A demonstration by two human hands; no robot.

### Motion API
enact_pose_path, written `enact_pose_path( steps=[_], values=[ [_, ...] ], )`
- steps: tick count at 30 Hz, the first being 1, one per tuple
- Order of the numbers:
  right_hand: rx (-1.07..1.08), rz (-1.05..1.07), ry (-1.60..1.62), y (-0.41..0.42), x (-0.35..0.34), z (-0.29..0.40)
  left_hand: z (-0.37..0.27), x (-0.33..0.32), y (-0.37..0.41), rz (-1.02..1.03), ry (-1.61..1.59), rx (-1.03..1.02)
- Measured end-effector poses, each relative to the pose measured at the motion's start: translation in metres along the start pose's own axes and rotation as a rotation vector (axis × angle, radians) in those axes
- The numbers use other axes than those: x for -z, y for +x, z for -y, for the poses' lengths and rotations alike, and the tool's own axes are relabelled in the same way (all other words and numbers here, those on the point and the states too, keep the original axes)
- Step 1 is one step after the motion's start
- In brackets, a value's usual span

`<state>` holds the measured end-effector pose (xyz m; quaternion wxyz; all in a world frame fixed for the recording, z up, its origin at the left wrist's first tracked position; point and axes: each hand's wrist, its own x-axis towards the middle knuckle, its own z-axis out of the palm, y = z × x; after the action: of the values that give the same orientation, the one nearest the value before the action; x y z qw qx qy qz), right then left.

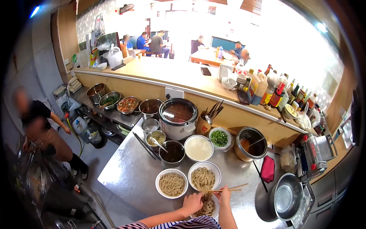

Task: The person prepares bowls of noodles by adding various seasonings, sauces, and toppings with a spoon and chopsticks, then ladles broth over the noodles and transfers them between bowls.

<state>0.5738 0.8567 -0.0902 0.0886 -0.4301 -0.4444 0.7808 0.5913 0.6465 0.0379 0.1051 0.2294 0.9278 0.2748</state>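
Observation:
My right hand [223,194] grips a pair of wooden chopsticks [236,189], whose tips reach over the near edge of a white bowl [219,177] of noodles [203,178]. A bunch of noodles spans from this bowl to a nearer bowl [216,209], which also contains noodles [208,208]. My left hand [193,203], fingers curled, is beside that bunch at the nearer bowl's left edge; whether it pinches noodles or the rim is hidden. Left of them stands another white bowl [157,189] with noodles [172,184].
Beyond the bowls are a pot of dark sauce [171,153], a bowl of pale liquid [198,147], chopped green onions [219,138] and a lidded cooker [177,114]. A steel basin [288,197] sits right, near a red cloth [268,169]. Another person [48,128] stands left.

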Motion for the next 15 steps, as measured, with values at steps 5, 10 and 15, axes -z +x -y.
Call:
enact_pose_path(
  steps=[5,10,15],
  values=[
    [0.07,0.064,-0.113,0.018,0.015,-0.027,0.006,-0.003,0.004,0.058,-0.19,-0.029],
    [0.021,0.095,0.021,0.016,0.008,-0.033,0.071,-0.058,-0.016,-0.039,-0.502,0.043],
    [-0.043,0.102,0.324,-0.006,0.017,-0.015,0.1,-0.026,-0.033,-0.167,-1.437,0.731]
  ],
)
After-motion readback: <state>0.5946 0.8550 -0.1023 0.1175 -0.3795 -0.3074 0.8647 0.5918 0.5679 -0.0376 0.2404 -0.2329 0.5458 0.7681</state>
